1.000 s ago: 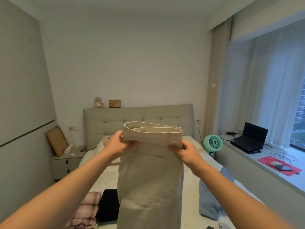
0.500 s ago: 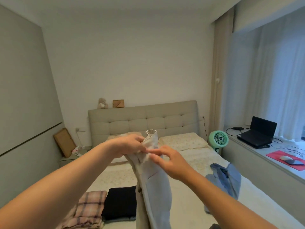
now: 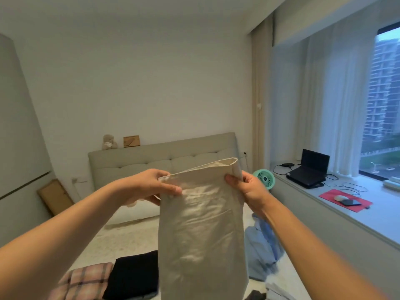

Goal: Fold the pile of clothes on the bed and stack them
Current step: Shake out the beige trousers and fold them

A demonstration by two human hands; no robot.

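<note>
A beige garment (image 3: 201, 230) hangs in the air in front of me, above the bed (image 3: 129, 234). My left hand (image 3: 151, 185) pinches its top left corner. My right hand (image 3: 249, 189) grips the top right corner, where the waistband is doubled over. The cloth hangs flat between the hands and its lower end runs out of view. On the bed below lie a folded pink plaid piece (image 3: 84, 282) and a folded black piece (image 3: 134, 276), side by side. Loose blue clothes (image 3: 262, 252) are heaped to the right.
A padded headboard (image 3: 151, 161) with a white pillow (image 3: 134, 213) closes the far end of the bed. A green fan (image 3: 265, 178) stands at the bed's right. The window ledge (image 3: 368, 213) holds a laptop (image 3: 309, 169), cables and a red mat (image 3: 344, 201).
My hands were close together on the bunched garment half a second ago. They have moved apart, and the garment is spread flat between them again.
</note>
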